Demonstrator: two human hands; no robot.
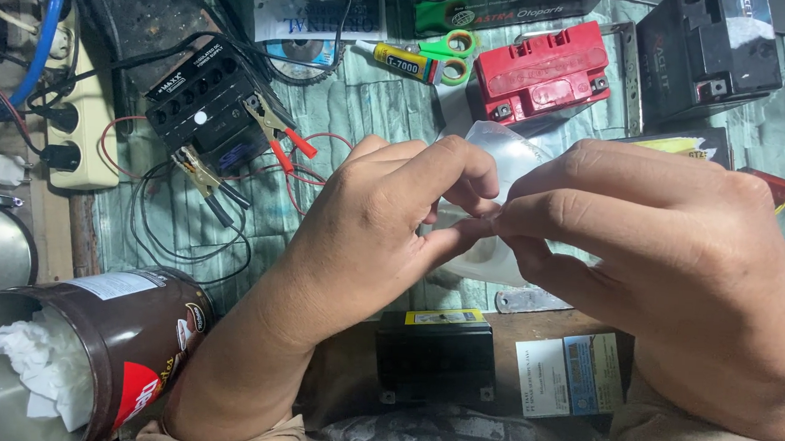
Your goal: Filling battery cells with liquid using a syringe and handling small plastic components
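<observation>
From my feed, both hands meet mid-frame over the tabletop: the left hand and right hand are pinched together on a small clear plastic bag, fingertips touching at its edge. Most of the bag sits behind the fingers, so I can't make out what's inside. A black battery sits right below the hands, partly hidden by the left wrist. Further back there's a red battery, green-handled scissors beside a glue tube, and a black charger with clip leads. A brown can stuffed with tissue is cut off bottom left.
</observation>
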